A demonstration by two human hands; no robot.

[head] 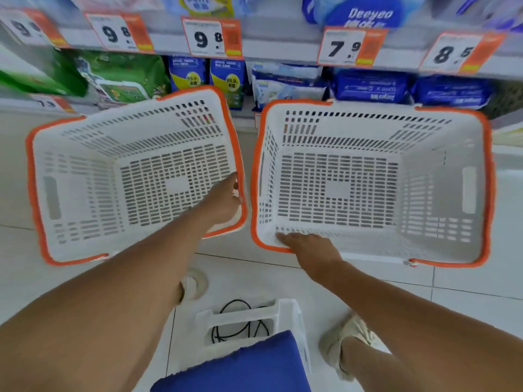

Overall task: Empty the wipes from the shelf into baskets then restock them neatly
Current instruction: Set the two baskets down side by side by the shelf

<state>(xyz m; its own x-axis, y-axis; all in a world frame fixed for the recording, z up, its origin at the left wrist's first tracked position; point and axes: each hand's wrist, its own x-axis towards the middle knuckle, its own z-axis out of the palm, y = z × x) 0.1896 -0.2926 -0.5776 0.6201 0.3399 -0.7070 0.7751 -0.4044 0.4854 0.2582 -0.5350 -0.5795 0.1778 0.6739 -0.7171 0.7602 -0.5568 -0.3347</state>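
Two white perforated plastic baskets with orange rims stand side by side on the white tiled floor (254, 278), directly before the lowest shelf. Both hold nothing. The left basket (85, 171) sits slightly turned; the right basket (441, 199) sits square to the shelf. A narrow gap separates them.

The left hand (223, 202) grips the right-hand rim of the left basket, fingers curled over the orange edge. The right hand (308, 244) rests on the near left corner of the right basket, fingers lying over the rim; whether they close round it cannot be told.

The wipes remain on the white shelf (271, 46): green packs (121, 75) toward its left end, blue and yellow packs (206, 77) at the middle, a white and blue pack (285, 83) next, and dark blue packs (373, 86) toward the right end. Orange and white price tags (210, 36) hang along the shelf edge above.

Near the bottom edge of the floor stand a white plastic stool (285, 312), a black cable (237, 323) showing through its opening, and a blue fabric (249, 366) partly covering it. A pale shoe (339, 340) sits right of the stool.
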